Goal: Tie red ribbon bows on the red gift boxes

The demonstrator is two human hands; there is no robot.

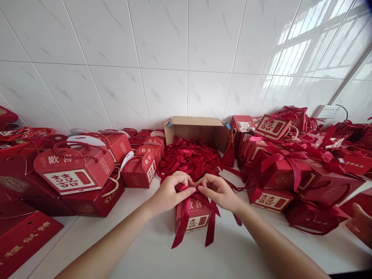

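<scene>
A small red gift box (196,215) with white lettering stands on the white table in front of me. Dark red ribbon (183,219) lies over its top, and two tails hang down its front. My left hand (173,192) pinches the ribbon above the box with thumb and forefinger. From the other side, my right hand (219,190) pinches it too, the fingertips of both hands nearly meeting. The exact spot between the fingertips is partly hidden by the fingers.
Behind the box, a cardboard carton (194,130) spills a heap of red ribbons (188,157). Red boxes (75,166) are stacked at the left. More boxes with bows (279,166) pile up at the right. Another person's hand (360,224) shows at the right edge. A tiled wall (162,38) rises behind.
</scene>
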